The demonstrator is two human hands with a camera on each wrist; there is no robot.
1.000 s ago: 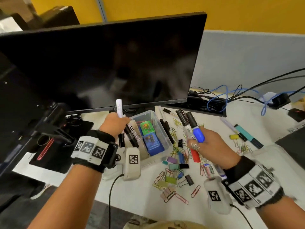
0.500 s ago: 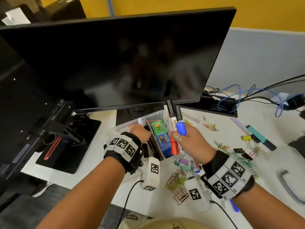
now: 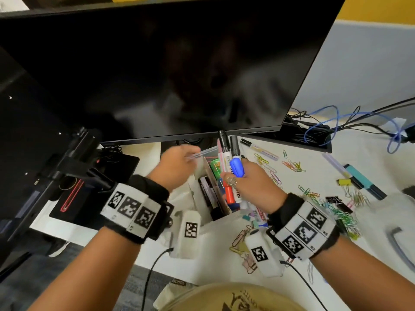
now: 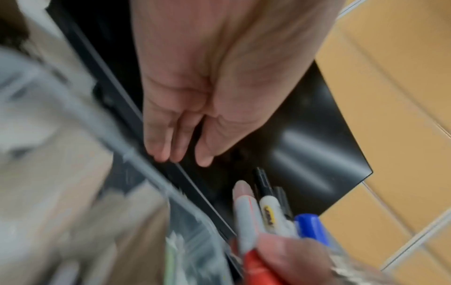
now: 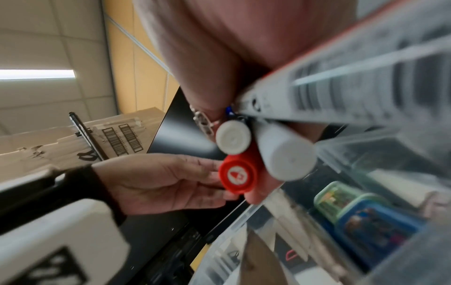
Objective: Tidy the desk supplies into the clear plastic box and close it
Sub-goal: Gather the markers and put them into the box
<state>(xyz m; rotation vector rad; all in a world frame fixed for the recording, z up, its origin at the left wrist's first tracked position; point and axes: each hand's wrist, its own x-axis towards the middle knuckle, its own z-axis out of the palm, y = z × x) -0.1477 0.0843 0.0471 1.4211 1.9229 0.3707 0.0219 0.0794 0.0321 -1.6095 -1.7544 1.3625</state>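
Observation:
The clear plastic box (image 3: 225,217) stands open below the monitor, holding dark markers (image 3: 207,191) and small green and blue cases (image 5: 341,200). My right hand (image 3: 239,179) grips a bundle of markers (image 3: 232,169) with blue, red and black caps, held upright over the box's right half; their butt ends (image 5: 244,154) show in the right wrist view. My left hand (image 3: 188,157) hovers blurred over the box's far left corner. Its fingers (image 4: 180,154) are straight and hold nothing.
A large black monitor (image 3: 157,63) overhangs the box closely. Paper clips and binder clips (image 3: 336,209) litter the desk to the right, with a teal highlighter (image 3: 363,182), a loose marker (image 3: 258,147) and cables (image 3: 325,124). A black pad (image 3: 89,198) lies left.
My left hand lowered its markers into the box, let them go and has lifted out empty. My right hand carried its marker bundle left, over the box.

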